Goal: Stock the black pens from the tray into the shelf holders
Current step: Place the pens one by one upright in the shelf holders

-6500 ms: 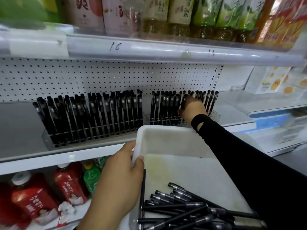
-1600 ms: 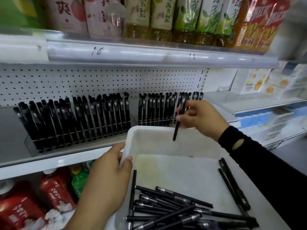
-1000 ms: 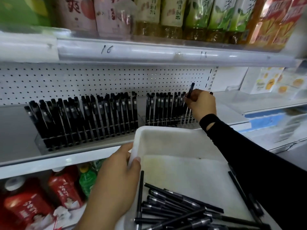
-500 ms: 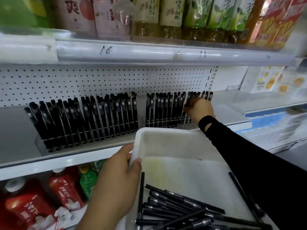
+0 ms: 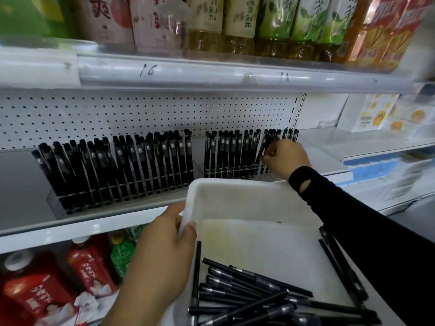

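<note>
A white tray [image 5: 237, 196] is held up in front of the shelf, my left hand [image 5: 162, 252] gripping its left rim. Several loose black pens [image 5: 249, 292] lie in its near end, two more along its right side. On the middle shelf stand two clear holders: the left holder [image 5: 58, 205] packed with upright black pens [image 5: 113, 168], and the right holder [image 5: 202, 169] with another row of pens [image 5: 230, 151]. My right hand [image 5: 286, 158] reaches into the right holder's right part, fingers pinched on a black pen [image 5: 263, 147] that leans among the standing ones.
A perforated white back panel [image 5: 141, 114] rises behind the holders. Drink bottles [image 5: 237, 22] line the shelf above, whose front rail [image 5: 188, 74] overhangs. Red and green bottles [image 5: 89, 267] fill the shelf below. White boxes with yellow prints [image 5: 376, 114] stand at the right.
My right hand carried a pen from above the tray up to the right holder, then lowered it in among the standing pens. My left hand kept hold of the tray.
</note>
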`<action>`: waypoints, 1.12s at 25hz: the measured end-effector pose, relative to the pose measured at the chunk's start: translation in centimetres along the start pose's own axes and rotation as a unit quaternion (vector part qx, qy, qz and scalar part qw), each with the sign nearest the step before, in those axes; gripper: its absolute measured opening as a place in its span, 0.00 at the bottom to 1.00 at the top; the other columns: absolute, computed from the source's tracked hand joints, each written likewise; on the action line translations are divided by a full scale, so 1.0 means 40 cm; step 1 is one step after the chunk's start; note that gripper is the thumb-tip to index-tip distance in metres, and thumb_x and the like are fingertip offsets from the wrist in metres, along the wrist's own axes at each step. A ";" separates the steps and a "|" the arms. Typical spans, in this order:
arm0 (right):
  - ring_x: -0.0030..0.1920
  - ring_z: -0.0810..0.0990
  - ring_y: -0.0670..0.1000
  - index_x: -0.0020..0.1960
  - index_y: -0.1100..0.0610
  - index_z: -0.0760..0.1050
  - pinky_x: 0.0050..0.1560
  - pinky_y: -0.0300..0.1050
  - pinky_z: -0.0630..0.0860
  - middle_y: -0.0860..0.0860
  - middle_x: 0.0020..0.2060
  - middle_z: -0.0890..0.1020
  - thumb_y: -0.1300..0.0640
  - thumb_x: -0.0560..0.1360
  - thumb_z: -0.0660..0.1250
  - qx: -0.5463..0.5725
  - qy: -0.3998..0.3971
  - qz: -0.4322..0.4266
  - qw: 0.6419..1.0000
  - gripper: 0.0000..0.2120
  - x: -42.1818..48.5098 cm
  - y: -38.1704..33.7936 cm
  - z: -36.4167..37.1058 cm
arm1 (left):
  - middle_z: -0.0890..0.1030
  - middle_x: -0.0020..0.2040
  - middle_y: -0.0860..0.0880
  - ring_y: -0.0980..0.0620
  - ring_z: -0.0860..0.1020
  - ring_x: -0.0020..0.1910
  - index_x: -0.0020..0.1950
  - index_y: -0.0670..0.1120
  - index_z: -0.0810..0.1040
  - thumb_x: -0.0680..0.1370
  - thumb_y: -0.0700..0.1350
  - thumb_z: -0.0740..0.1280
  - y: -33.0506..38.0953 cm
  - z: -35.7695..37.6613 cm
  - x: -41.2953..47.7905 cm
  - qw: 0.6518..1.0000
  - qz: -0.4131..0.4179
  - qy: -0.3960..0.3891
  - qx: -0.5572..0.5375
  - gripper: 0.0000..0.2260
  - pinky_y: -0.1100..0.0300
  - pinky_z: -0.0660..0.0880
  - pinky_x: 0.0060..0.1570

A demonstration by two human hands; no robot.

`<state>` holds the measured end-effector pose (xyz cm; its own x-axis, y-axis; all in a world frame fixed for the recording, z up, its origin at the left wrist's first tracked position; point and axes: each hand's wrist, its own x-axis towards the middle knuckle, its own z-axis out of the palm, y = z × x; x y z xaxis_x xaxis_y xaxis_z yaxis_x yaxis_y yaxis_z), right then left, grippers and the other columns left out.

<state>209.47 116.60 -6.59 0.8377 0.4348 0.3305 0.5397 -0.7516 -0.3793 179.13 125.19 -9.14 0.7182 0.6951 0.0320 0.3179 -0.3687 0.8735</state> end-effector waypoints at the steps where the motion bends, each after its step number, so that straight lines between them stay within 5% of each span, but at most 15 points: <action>1: 0.42 0.80 0.52 0.45 0.53 0.81 0.43 0.40 0.71 0.48 0.37 0.82 0.50 0.76 0.71 -0.014 0.013 -0.032 0.999 0.07 -0.039 -0.011 -0.032 | 0.82 0.43 0.61 0.65 0.80 0.40 0.61 0.65 0.73 0.82 0.47 0.61 0.000 0.000 -0.001 1.000 0.001 -0.001 0.004 0.13 0.67 0.71 0.36; 3: 0.36 0.78 0.46 0.39 0.50 0.78 0.38 0.40 0.68 0.44 0.32 0.79 0.46 0.76 0.70 -0.026 -0.010 -0.119 0.993 0.10 -0.128 -0.043 -0.097 | 0.82 0.42 0.62 0.65 0.79 0.39 0.61 0.64 0.74 0.82 0.47 0.62 0.001 0.001 0.000 1.000 0.008 0.000 0.011 0.13 0.65 0.71 0.36; 5: 0.34 0.76 0.41 0.36 0.49 0.77 0.37 0.41 0.70 0.43 0.31 0.78 0.43 0.75 0.71 -0.041 -0.130 -0.209 0.968 0.13 -0.223 -0.074 -0.140 | 0.82 0.43 0.60 0.62 0.80 0.40 0.63 0.62 0.75 0.82 0.47 0.62 0.001 0.002 0.001 1.000 0.011 0.003 0.014 0.13 0.64 0.72 0.37; 7: 0.38 0.78 0.42 0.40 0.50 0.80 0.42 0.42 0.75 0.43 0.35 0.81 0.40 0.72 0.72 -0.094 -0.280 -0.258 0.920 0.13 -0.304 -0.085 -0.131 | 0.82 0.44 0.59 0.61 0.80 0.42 0.65 0.60 0.75 0.82 0.47 0.62 0.003 0.004 -0.004 1.000 0.012 0.004 0.017 0.14 0.64 0.72 0.38; 10: 0.41 0.77 0.45 0.48 0.50 0.81 0.45 0.43 0.76 0.43 0.38 0.81 0.37 0.71 0.72 -0.120 -0.405 -0.256 0.870 0.17 -0.382 -0.087 -0.076 | 0.82 0.44 0.60 0.62 0.79 0.43 0.65 0.61 0.74 0.82 0.47 0.62 0.014 0.004 -0.016 1.000 0.020 0.008 0.019 0.14 0.64 0.72 0.39; 19: 0.42 0.80 0.47 0.48 0.51 0.82 0.44 0.41 0.76 0.46 0.42 0.84 0.47 0.75 0.71 -0.070 -0.408 -0.246 0.877 0.08 -0.397 -0.087 -0.032 | 0.82 0.44 0.60 0.60 0.80 0.42 0.66 0.59 0.74 0.82 0.47 0.61 0.009 -0.004 -0.009 0.999 0.031 0.016 0.040 0.14 0.61 0.74 0.41; 25: 0.29 0.78 0.42 0.50 0.49 0.80 0.41 0.40 0.75 0.47 0.27 0.81 0.48 0.78 0.67 0.040 -0.351 -0.205 0.913 0.06 -0.390 -0.091 -0.048 | 0.82 0.41 0.53 0.55 0.80 0.40 0.64 0.57 0.74 0.81 0.49 0.62 0.013 -0.008 0.032 0.995 0.029 -0.010 0.096 0.12 0.52 0.78 0.46; 28: 0.26 0.78 0.42 0.52 0.51 0.79 0.36 0.37 0.74 0.50 0.32 0.85 0.57 0.79 0.63 0.121 -0.395 -0.142 0.900 0.07 -0.401 -0.094 -0.060 | 0.83 0.41 0.53 0.53 0.81 0.40 0.57 0.56 0.76 0.80 0.52 0.62 0.028 -0.007 0.063 0.993 0.014 -0.042 0.109 0.07 0.52 0.79 0.46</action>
<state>193.78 111.28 -8.39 0.4095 0.8811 -0.2365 0.6639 -0.4656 -0.5852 181.13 126.69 -7.96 0.7755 0.6313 0.0062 0.4162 -0.5186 0.7469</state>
